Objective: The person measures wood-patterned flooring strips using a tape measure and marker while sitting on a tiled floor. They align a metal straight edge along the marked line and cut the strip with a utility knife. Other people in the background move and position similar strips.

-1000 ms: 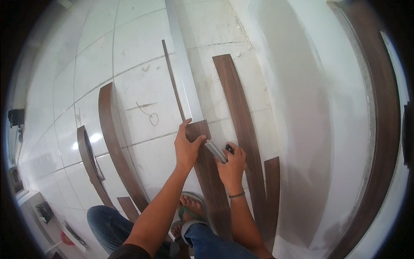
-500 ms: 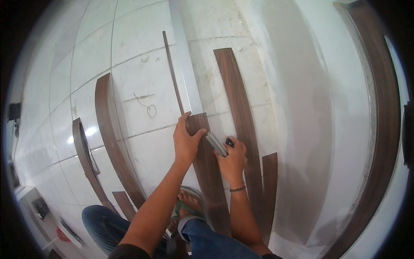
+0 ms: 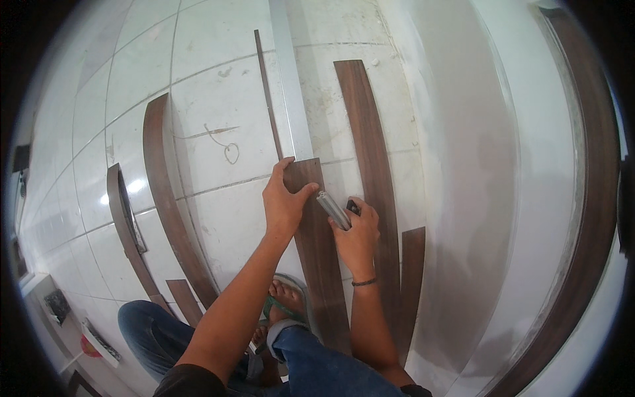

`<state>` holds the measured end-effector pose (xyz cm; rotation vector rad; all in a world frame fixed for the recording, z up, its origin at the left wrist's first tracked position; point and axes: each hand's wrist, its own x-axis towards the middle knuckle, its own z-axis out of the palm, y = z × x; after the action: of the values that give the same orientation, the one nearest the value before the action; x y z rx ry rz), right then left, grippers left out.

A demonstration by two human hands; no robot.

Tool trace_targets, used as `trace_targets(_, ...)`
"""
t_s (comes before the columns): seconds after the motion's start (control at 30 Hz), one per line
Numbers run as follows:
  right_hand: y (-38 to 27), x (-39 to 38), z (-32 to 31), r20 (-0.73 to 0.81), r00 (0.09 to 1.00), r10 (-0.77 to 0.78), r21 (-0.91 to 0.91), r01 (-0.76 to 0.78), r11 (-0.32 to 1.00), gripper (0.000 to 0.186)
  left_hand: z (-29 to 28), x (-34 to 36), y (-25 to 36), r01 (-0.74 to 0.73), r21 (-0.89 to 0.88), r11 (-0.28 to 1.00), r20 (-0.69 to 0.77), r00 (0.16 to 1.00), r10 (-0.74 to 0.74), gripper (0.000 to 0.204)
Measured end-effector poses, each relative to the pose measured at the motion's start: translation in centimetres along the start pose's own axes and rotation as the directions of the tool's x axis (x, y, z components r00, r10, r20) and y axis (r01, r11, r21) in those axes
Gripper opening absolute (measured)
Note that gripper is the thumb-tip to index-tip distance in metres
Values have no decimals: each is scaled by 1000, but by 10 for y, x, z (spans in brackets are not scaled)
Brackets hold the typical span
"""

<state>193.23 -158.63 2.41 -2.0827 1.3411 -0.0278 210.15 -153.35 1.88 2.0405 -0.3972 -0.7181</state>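
Note:
A dark brown wood-grain strip (image 3: 320,264) lies lengthwise in front of me, its far end meeting a long silver metal bar (image 3: 289,99). My left hand (image 3: 283,202) grips that end, thumb on the top face and fingers along the left edge. Closed in my right hand (image 3: 359,241) is a silver ribbed metal hand tool (image 3: 335,210) with a black part (image 3: 354,207) by the fingers; its exact kind is unclear. The tool's tip is over the strip's right edge, near my left thumb; whether it touches, I cannot tell.
A longer brown strip (image 3: 367,126) and a short one (image 3: 413,255) lie to the right, beside the wall (image 3: 463,165). More brown strips (image 3: 159,152) rest on the left. A thin dark strip (image 3: 267,92) runs along the bar. My sandalled foot (image 3: 286,298) is close to the board.
The view has shifted a little, so the scene sits slightly higher in the picture. Both hands keep nearly the same places on the strip and the tool.

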Motion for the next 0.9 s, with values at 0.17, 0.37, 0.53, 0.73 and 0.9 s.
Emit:
trace_targets(0.17,-2,1,1,-9,1000,-7,-17,7,1000,31,0,2,0,-13,-24,1000,3,1000,13,69)
trace_targets(0.37,-4,-1,0,-7,1000,-4,-30,4,1000,33,-2,3,3,-1,20,1000,36,999,1,74)
trace_targets(0.53,-3,-2,9,-57,998,-39,-64,35,997,30,-1,10,-10,-165,93,982,27,986,163,80)
trace_targets(0.73,-4,-1,7,-49,999,-9,-90,5,996,29,-4,-12,0,-334,496,801,-32,915,401,59)
trace_targets(0.9,-5,-1,7,-72,997,-21,-87,14,996,29,-15,-46,-19,-595,550,586,376,803,462,54)
